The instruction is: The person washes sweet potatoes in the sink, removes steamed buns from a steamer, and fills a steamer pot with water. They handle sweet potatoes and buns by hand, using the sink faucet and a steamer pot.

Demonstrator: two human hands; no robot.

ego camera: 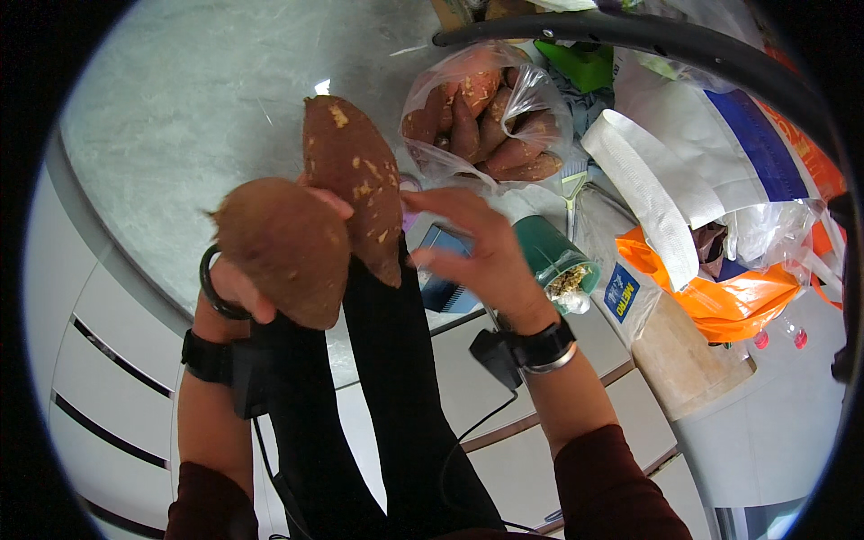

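Observation:
My left hand [239, 287] holds a large, rounded sweet potato [287, 250], with the fingers mostly hidden behind it. A second, longer sweet potato [354, 169] stands upright just beyond, and fingertips of my left hand show between the two. My right hand [466, 246] is to the right of the long one, fingers spread and somewhat blurred; a fingertip is very near its edge, and touching cannot be told. Further off, a clear plastic bag [418, 88] holds several more sweet potatoes [496, 121].
Right of my right hand, a green cup [550, 246] with scraps lies tilted, near a blue box [442, 266]. A white fabric bag [668, 142], an orange plastic bag [736, 304] and a wooden board [695, 364] are at the right. A black curved bar [607, 30] crosses the top.

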